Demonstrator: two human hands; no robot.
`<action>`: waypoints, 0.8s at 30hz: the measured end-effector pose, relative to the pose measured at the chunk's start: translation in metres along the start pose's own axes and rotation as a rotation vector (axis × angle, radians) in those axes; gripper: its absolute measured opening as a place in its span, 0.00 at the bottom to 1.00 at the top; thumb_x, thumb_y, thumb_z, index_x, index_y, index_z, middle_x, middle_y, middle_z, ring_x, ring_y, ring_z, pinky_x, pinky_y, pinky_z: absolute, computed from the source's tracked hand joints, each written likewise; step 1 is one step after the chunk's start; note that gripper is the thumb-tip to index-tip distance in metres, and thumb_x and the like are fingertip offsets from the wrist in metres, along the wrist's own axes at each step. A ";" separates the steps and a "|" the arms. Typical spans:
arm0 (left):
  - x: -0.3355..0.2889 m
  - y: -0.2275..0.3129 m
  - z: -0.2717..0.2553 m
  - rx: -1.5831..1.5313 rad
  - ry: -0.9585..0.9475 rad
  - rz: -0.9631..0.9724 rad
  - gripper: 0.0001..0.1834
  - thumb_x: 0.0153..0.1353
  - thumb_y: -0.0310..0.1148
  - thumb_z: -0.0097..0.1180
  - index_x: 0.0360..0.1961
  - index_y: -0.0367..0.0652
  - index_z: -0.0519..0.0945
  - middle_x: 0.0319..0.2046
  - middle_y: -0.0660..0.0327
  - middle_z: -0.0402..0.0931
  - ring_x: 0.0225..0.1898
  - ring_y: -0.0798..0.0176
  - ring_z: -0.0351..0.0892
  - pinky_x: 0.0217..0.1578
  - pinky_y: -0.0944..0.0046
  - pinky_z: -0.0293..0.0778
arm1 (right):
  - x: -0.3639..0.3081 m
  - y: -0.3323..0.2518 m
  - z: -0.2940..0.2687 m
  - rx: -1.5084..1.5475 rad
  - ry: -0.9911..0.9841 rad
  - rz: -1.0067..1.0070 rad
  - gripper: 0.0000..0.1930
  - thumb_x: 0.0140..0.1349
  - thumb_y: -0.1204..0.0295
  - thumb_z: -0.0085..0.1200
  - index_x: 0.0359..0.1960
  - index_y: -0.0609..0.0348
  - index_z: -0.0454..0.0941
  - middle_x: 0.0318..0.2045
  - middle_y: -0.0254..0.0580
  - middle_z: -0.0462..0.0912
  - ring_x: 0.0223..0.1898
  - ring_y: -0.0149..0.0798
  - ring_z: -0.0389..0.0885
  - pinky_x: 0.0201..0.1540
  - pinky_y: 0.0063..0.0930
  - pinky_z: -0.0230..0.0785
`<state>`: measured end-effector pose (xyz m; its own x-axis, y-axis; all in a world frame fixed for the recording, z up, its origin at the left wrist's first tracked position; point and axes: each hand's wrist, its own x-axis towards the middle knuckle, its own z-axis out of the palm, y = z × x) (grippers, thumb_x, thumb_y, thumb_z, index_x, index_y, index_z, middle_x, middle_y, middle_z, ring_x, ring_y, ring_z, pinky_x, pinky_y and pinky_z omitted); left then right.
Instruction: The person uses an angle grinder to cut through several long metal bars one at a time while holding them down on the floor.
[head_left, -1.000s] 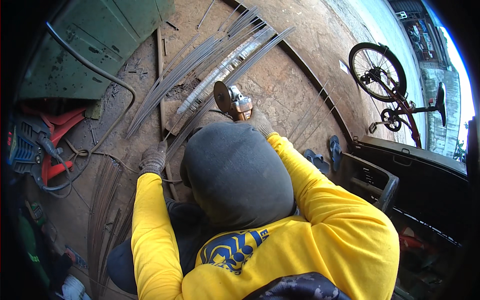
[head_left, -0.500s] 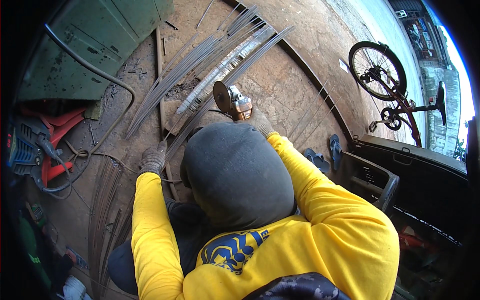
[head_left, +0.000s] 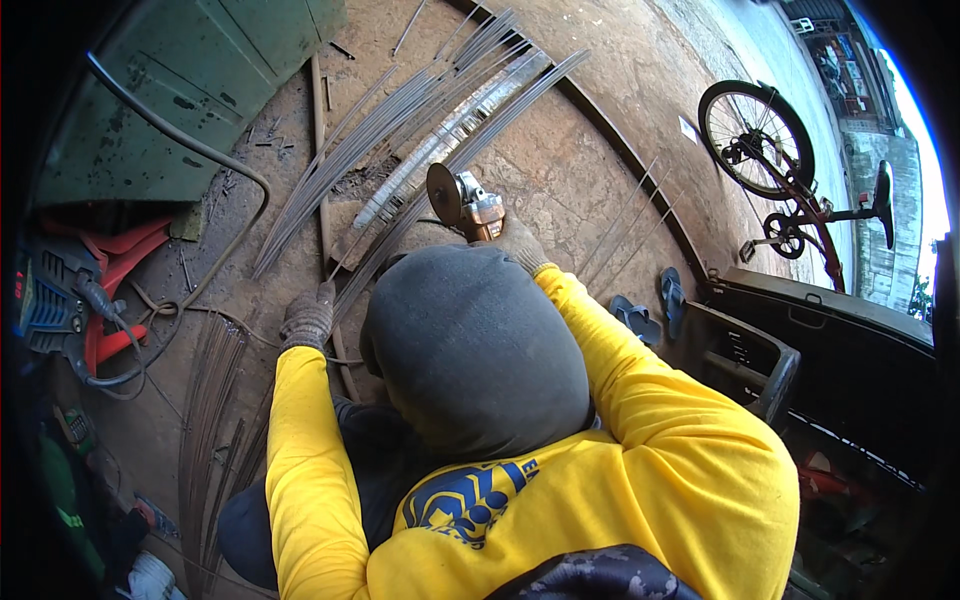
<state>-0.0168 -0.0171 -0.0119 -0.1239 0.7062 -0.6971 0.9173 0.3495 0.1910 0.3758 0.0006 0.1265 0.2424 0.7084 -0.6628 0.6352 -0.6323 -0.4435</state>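
Observation:
My right hand (head_left: 521, 246), in a knitted glove, is wrapped round the body of an angle grinder (head_left: 484, 212). Its thin cutting disc (head_left: 443, 194) stands just right of a pale, notched metal strip (head_left: 405, 182). Further left, my gloved left hand (head_left: 307, 318) is closed on the near end of a thin metal rod (head_left: 341, 262), low beside the strip. More thin rods (head_left: 350, 165) fan out on both sides of the strip. A dark grey head covering (head_left: 480, 350) hides the ground between my yellow-sleeved arms.
At left sit a green metal panel (head_left: 170, 100) and a blue-and-red machine (head_left: 65, 295) with cables. Darker rods (head_left: 208, 400) lie below it. A long metal bar (head_left: 625, 150) crosses the ground at right, near slippers (head_left: 635, 318), a chair (head_left: 745, 360) and a bicycle (head_left: 790, 180).

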 end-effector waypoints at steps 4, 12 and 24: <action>-0.005 0.006 -0.002 -0.011 0.003 -0.014 0.41 0.70 0.65 0.35 0.54 0.35 0.81 0.56 0.37 0.77 0.61 0.35 0.73 0.62 0.44 0.68 | 0.005 0.006 0.002 -0.011 0.014 0.011 0.47 0.43 0.50 0.70 0.61 0.69 0.69 0.56 0.64 0.79 0.59 0.57 0.79 0.62 0.42 0.70; -0.024 0.025 -0.027 -0.063 -0.042 -0.022 0.39 0.71 0.63 0.34 0.53 0.39 0.82 0.55 0.39 0.77 0.61 0.36 0.74 0.61 0.44 0.69 | 0.019 0.015 0.010 -0.003 0.066 -0.014 0.47 0.42 0.47 0.73 0.60 0.66 0.72 0.54 0.66 0.81 0.59 0.60 0.79 0.61 0.45 0.71; -0.023 0.023 -0.024 -0.092 -0.065 -0.035 0.34 0.71 0.60 0.39 0.59 0.43 0.79 0.59 0.44 0.77 0.62 0.38 0.73 0.64 0.48 0.67 | 0.023 -0.026 0.019 -0.132 -0.015 -0.203 0.44 0.46 0.46 0.72 0.60 0.63 0.72 0.53 0.63 0.82 0.57 0.60 0.81 0.58 0.46 0.73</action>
<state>-0.0014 -0.0108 0.0250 -0.1281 0.6523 -0.7471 0.8739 0.4305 0.2260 0.3507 0.0275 0.1109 0.0897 0.8112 -0.5779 0.7601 -0.4307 -0.4865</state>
